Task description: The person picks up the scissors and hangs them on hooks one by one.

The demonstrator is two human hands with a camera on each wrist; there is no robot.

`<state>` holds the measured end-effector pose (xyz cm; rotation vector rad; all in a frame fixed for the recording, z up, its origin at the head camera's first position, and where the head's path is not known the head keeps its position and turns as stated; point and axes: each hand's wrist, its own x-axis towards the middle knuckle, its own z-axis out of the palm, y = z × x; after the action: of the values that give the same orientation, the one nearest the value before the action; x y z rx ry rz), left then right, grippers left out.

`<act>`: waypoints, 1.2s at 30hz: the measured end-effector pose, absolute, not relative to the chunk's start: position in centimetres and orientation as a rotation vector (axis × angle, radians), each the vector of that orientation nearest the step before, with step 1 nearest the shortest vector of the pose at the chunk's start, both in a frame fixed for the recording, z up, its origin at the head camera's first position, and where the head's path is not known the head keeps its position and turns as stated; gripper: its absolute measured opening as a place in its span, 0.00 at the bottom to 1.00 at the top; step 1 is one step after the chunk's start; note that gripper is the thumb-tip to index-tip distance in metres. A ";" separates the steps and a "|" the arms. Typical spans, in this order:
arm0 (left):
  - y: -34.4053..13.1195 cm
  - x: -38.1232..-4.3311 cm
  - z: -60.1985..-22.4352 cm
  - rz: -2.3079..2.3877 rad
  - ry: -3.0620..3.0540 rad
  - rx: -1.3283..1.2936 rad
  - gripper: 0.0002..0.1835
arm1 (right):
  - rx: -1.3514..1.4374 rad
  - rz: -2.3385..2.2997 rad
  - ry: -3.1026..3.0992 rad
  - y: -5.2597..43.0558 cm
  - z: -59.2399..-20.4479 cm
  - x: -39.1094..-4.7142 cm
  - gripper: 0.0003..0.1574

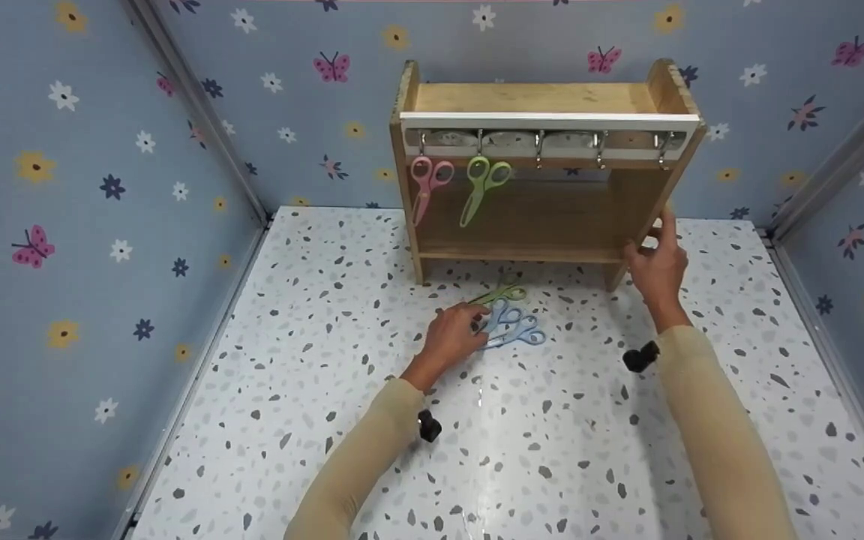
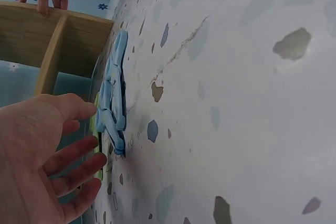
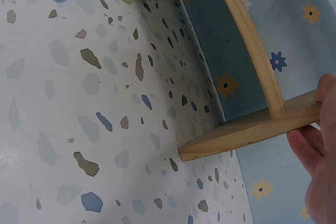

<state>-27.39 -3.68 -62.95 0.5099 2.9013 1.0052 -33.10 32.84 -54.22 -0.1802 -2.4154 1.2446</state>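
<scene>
My left hand (image 1: 453, 334) reaches low over the floor surface, its fingers loosely bent at two pairs of blue scissors (image 1: 528, 331). In the left wrist view the thumb tip is right at the blue handles (image 2: 106, 98), with a gap between thumb and fingers. A pair of green scissors (image 1: 511, 293) lies just behind the blue ones. With thumb and fingers on either side, my right hand (image 1: 658, 266) grips the right side panel of a wooden shelf (image 1: 522, 253). Pink scissors (image 1: 422, 187) and another green pair (image 1: 477, 191) hang from the shelf's left hooks.
Three more metal hooks (image 1: 600, 150) run along the white rail (image 1: 552, 121) to the right of the hanging scissors. The shelf stands near the flowered back wall (image 1: 312, 112). Flowered side walls (image 1: 102, 300) border the speckled white surface (image 1: 537, 450).
</scene>
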 end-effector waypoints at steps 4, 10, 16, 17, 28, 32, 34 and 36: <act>-3.6 -26.4 -61.4 1.037 2.850 0.487 0.23 | -0.198 1.259 -2.423 32.8 -54.2 -33.1 0.55; -3.8 -28.1 -65.4 1.034 2.873 0.484 0.22 | -0.198 1.261 -2.430 32.8 -54.3 -33.2 0.56; -3.8 -29.0 -67.4 0.918 2.901 0.508 0.21 | -0.192 1.261 -2.422 32.9 -54.3 -33.1 0.55; -3.8 -28.9 -67.4 0.913 2.898 0.502 0.21 | -0.192 1.263 -2.421 32.9 -54.2 -33.1 0.55; -3.6 -26.7 -63.7 0.979 2.879 0.471 0.16 | -0.174 1.249 -2.410 32.8 -54.4 -33.0 0.56; -3.7 -28.0 -66.0 0.956 2.896 0.485 0.15 | -0.192 1.251 -2.417 32.8 -54.2 -32.9 0.56; -3.7 -28.3 -66.5 0.937 2.889 0.480 0.16 | -0.198 1.256 -2.419 32.8 -54.1 -32.9 0.56; -3.7 -28.6 -66.9 0.923 2.890 0.480 0.16 | -0.199 1.259 -2.421 32.8 -54.1 -33.0 0.56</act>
<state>-28.60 -3.72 -66.85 0.4800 2.8900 0.9231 -32.95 32.79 -54.06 -0.1992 -2.4210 1.2588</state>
